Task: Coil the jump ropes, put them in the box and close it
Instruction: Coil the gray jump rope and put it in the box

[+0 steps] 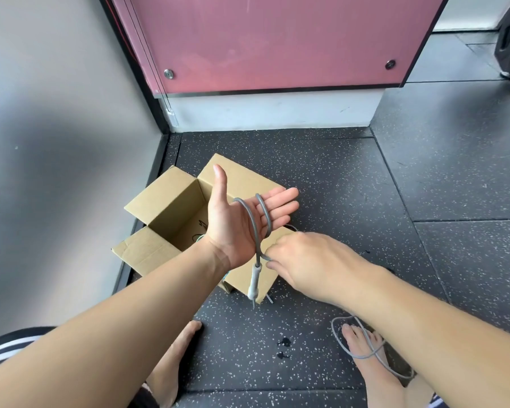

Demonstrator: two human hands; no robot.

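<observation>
Left hand (242, 222) spread, palm up, above open box (171, 207), rope (254, 235) looped round it. Right hand (306, 260) pinches rope over box's near flap; handle (253, 282) dangles below. Slack lies on floor (395, 178), near side of box.

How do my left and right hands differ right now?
The left hand is flat, palm toward the camera, fingers straight, the grey jump rope looped round it; the right hand shows its back and pinches the rope beside the handle. The left sits higher in view than the right. Both touch the same rope.
</observation>
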